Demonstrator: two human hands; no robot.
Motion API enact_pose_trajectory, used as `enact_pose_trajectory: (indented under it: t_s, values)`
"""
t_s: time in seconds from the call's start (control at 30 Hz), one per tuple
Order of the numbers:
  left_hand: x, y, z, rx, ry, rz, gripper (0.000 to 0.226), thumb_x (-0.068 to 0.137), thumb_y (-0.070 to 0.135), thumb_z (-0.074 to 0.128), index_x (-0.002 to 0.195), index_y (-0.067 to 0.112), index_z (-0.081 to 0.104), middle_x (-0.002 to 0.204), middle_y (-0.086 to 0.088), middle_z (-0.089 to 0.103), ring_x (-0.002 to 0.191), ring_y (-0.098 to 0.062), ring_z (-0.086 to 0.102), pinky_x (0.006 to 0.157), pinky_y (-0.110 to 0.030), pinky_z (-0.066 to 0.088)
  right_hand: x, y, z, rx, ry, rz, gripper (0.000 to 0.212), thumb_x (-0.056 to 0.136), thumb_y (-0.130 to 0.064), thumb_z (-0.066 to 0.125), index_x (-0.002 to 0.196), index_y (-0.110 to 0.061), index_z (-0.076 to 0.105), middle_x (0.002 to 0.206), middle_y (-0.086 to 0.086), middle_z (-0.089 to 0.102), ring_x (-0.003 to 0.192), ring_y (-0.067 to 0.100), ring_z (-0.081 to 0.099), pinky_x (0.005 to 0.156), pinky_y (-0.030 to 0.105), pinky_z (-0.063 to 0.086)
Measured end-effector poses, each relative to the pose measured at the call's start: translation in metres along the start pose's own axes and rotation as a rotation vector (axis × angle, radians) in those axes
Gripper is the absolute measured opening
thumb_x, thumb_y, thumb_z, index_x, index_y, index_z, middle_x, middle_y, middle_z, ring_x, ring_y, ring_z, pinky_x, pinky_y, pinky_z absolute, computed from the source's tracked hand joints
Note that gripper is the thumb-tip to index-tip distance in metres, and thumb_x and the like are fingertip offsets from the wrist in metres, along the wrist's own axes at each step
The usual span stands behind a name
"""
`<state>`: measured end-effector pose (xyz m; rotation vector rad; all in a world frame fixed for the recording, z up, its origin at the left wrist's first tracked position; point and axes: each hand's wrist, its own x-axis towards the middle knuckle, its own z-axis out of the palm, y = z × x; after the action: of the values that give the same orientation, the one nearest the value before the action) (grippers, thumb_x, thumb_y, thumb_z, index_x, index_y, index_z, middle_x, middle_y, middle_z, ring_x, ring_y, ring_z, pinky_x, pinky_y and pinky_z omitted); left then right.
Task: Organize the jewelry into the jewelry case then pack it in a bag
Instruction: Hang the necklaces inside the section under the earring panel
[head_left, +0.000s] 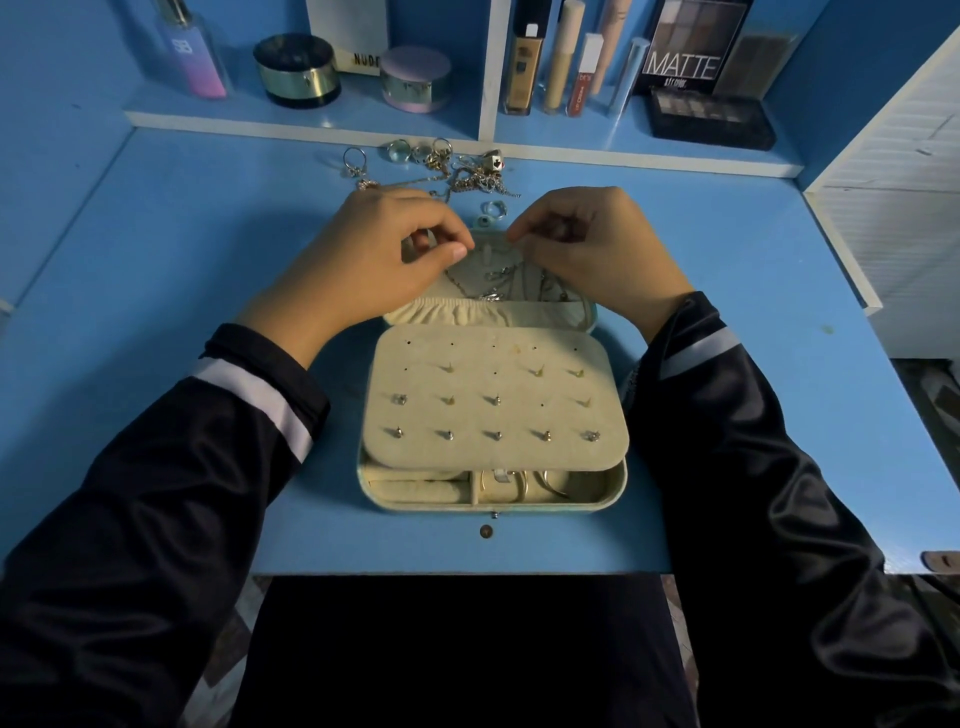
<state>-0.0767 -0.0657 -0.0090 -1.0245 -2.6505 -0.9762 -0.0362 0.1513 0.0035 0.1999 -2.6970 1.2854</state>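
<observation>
lying open on the blue desk (156, 312), the jewelry case (493, 508) has its lid (584, 312) folded away from the person and its stud panel (519, 415) resting over the lower trays (415, 491). several necklaces (493, 283) hang in the lid above the elastic pocket (452, 312), and both hands work right at the lid's far edge. the likely step is hooking a fine chain (451, 273) onto a peg there.

the risk, as a judgement, is tangling: the chains in the lid lie close and crossed, and a slack new one could snag them or slip off its peg into the pocket. a sleeve (249, 395) dragging over the panel could knock studs loose.

the left hand (374, 254) has thumb and forefinger pressed tip to tip, seemingly pinching the chain's upper end. the right hand (587, 244) is curled, fingertips bunched near the same spot, but whether they hold anything is too small to tell. beyond the hands a loose pile of rings and chains (467, 174) lies by the shelf edge (649, 156), near the case, with cosmetics (680, 62) above.
</observation>
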Motion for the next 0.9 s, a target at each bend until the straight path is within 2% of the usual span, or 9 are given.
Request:
enact_pose_trajectory:
  t_s: [0.2,0.33,0.47,0.6,0.7,0.77,0.9]
  values:
    - [-0.0070,0.0045,-0.0050,-0.045,0.000,0.003,0.008,0.090,0.017,0.069,0.095,0.018,0.075,0.086,0.008,0.068,0.076,-0.009,0.056,0.068,-0.004,0.035,-0.0015,-0.0036,-0.0033,0.081,-0.036,-0.016,0.014,0.085,-0.002,0.065,0.086,-0.013,0.073,0.049,-0.019,0.054,0.046,0.001,0.042,0.051,0.013,0.036]
    - [-0.0092,0.0052,-0.0050,-0.080,-0.033,-0.009,0.009,0.090,0.018,0.069,0.096,0.020,0.075,0.088,0.009,0.069,0.076,-0.002,0.056,0.069,-0.004,0.035,-0.0036,-0.0056,-0.0047,0.102,-0.091,-0.020,0.011,0.087,-0.002,0.065,0.089,-0.009,0.072,0.053,-0.020,0.058,0.047,-0.001,0.047,0.052,0.009,0.036]
    - [-0.0098,0.0089,-0.0060,-0.106,-0.053,0.007,0.009,0.090,0.016,0.069,0.096,0.021,0.074,0.087,0.018,0.065,0.076,0.004,0.056,0.070,-0.003,0.036,-0.0051,-0.0077,-0.0051,0.142,-0.128,-0.046,0.009,0.086,-0.002,0.067,0.090,-0.008,0.073,0.068,-0.010,0.065,0.056,-0.002,0.054,0.057,0.012,0.042]
    - [-0.0103,0.0098,-0.0059,-0.129,-0.060,0.003,0.010,0.089,0.016,0.070,0.096,0.023,0.073,0.087,0.022,0.064,0.077,0.003,0.057,0.070,-0.003,0.037,-0.0043,-0.0081,-0.0022,0.154,-0.147,-0.060,0.010,0.086,-0.003,0.067,0.091,-0.009,0.073,0.072,-0.003,0.067,0.060,0.005,0.054,0.059,0.016,0.044]
    - [-0.0094,0.0082,-0.0056,-0.133,-0.054,-0.034,0.011,0.090,0.019,0.070,0.097,0.026,0.073,0.087,0.024,0.065,0.077,0.003,0.057,0.069,-0.004,0.037,-0.0031,-0.0077,0.0008,0.138,-0.164,-0.070,0.011,0.087,-0.005,0.068,0.096,-0.009,0.074,0.084,0.009,0.071,0.065,0.012,0.057,0.062,0.021,0.047]
    - [-0.0086,0.0069,-0.0062,-0.135,-0.059,-0.047,0.013,0.090,0.021,0.070,0.099,0.030,0.072,0.089,0.022,0.066,0.078,0.003,0.058,0.068,-0.004,0.037,-0.0030,-0.0066,0.0010,0.100,-0.184,-0.064,0.014,0.087,-0.008,0.069,0.100,-0.010,0.074,0.087,0.007,0.072,0.065,0.008,0.058,0.064,0.018,0.047]
    - [-0.0063,0.0006,-0.0079,-0.063,-0.061,-0.028,0.012,0.091,0.020,0.069,0.099,0.026,0.074,0.091,0.011,0.066,0.081,-0.001,0.058,0.070,-0.006,0.037,-0.0023,-0.0027,-0.0044,0.000,-0.167,-0.033,0.013,0.086,-0.015,0.072,0.099,-0.014,0.075,0.080,-0.005,0.069,0.058,0.002,0.053,0.061,0.015,0.044]
